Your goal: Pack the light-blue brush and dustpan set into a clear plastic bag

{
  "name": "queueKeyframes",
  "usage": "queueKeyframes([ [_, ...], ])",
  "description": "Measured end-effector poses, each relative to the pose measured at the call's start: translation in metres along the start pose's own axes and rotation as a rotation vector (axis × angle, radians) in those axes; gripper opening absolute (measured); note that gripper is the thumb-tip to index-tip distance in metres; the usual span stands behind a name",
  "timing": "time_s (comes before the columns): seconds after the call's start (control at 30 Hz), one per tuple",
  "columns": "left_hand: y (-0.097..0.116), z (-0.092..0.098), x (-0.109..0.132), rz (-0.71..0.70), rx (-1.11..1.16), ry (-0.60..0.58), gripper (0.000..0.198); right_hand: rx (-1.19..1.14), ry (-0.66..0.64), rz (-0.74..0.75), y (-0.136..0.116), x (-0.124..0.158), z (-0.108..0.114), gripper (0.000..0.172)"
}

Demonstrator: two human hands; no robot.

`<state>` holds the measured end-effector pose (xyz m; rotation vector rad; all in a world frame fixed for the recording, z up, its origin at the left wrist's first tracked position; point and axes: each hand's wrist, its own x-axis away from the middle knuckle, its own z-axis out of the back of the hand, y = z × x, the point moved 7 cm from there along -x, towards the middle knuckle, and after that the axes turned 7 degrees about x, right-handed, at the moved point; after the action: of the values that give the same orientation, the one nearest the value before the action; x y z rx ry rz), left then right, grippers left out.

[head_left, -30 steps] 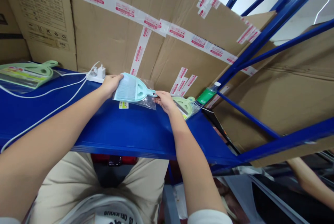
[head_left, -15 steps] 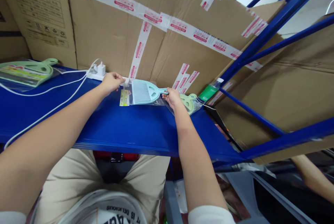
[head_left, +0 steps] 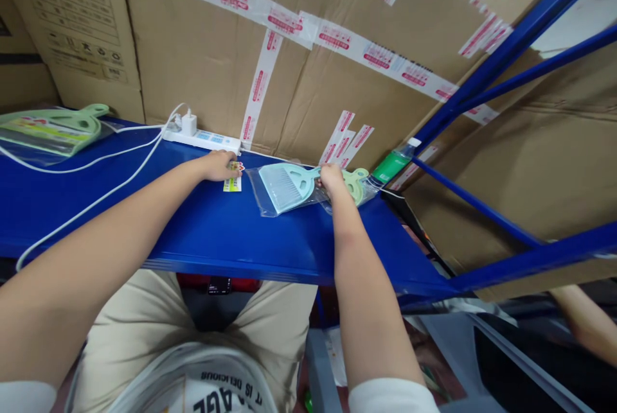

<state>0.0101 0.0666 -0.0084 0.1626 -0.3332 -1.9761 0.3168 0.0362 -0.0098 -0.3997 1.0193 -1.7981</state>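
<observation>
Pale-blue plastic dustpan-and-brush set (head_left: 288, 187): lay on the blue metal shelf (head_left: 216, 227), bristles toward the left hand, handle toward the right; whether it was in or on its clear plastic bag (head_left: 264, 202) could not be told.
Right hand (head_left: 332, 178): fingers were closed around the set's handle.
Left hand (head_left: 219, 166): fingers were bent close together over the upper part of a small yellow-and-white printed card (head_left: 232, 183); pinch or mere touch could not be told.
Stage: judged partway; brush and pan were together, whereas the card lay apart from set and bag.
Pale-green plastic dustpan set, far left (head_left: 84, 123): was bagged with a bright printed card.
Pale-green plastic dustpan set, right (head_left: 357, 185): lay beyond the right hand, partly hidden, near a green-labelled clear bottle (head_left: 393, 166).
White printed fabric at the lap (head_left: 193, 387): read "IT IS DELICIOUS", upside down, with "AGE" below.
Red-and-white tape on brown cardboard (head_left: 332, 36): bore repeated print, too small to read.
Card and bottle label: showed no legible brand.
</observation>
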Motion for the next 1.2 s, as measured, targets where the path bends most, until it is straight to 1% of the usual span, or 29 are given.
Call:
queueKeyframes([
  [0.07,0.0,-0.002,0.0,-0.006,-0.008,-0.005,0.072,0.206,-0.012,-0.096,0.0,0.007,0.002,0.027],
  [0.13,-0.001,-0.003,-0.001,-0.009,-0.006,-0.006,0.074,0.412,-0.055,-0.149,-0.002,0.015,0.002,0.033],
  [0.2,-0.001,-0.004,-0.002,-0.011,0.004,-0.005,0.076,0.55,-0.107,-0.124,-0.008,0.02,-0.001,0.036],
  [0.27,-0.002,-0.004,-0.002,-0.016,0.014,0.004,0.077,0.669,-0.119,-0.072,-0.012,0.023,-0.003,0.036],
  [0.37,-0.004,-0.003,-0.004,-0.021,0.043,0.027,0.077,0.779,-0.036,0.033,-0.019,0.024,0.001,0.028],
  [0.47,-0.007,-0.002,-0.005,-0.018,0.106,0.064,0.075,0.77,0.105,0.161,-0.031,0.029,0.006,0.02],
  [0.53,-0.008,-0.002,-0.007,-0.018,0.136,0.087,0.072,0.717,0.151,0.27,-0.044,0.036,0.002,0.02],
  [0.6,-0.009,-0.003,-0.008,-0.015,0.151,0.099,0.068,0.647,0.097,0.383,-0.059,0.048,-0.012,0.022],
  [0.7,-0.009,-0.004,-0.01,-0.006,0.154,0.096,0.068,0.613,-0.073,0.506,-0.079,0.069,-0.044,0.026],
  [0.73,-0.008,-0.004,-0.01,-0.004,0.149,0.092,0.069,0.628,-0.107,0.529,-0.085,0.076,-0.052,0.027],
  [0.83,-0.005,-0.004,-0.008,-0.007,0.134,0.073,0.074,0.678,-0.142,0.56,-0.095,0.09,-0.066,0.031],
  [0.9,-0.003,-0.004,-0.007,-0.014,0.144,0.05,0.075,0.685,-0.146,0.56,-0.097,0.092,-0.066,0.033],
  [1.0,-0.001,-0.006,-0.006,-0.035,0.2,0.036,0.077,0.666,-0.155,0.55,-0.092,0.088,-0.061,0.035],
  [1.1,0.001,-0.005,-0.008,-0.092,0.269,0.086,0.083,0.659,-0.171,0.543,-0.085,0.083,-0.058,0.034],
  [1.2,0.003,-0.005,-0.009,-0.163,0.314,0.155,0.088,0.666,-0.172,0.541,-0.083,0.082,-0.06,0.029],
])
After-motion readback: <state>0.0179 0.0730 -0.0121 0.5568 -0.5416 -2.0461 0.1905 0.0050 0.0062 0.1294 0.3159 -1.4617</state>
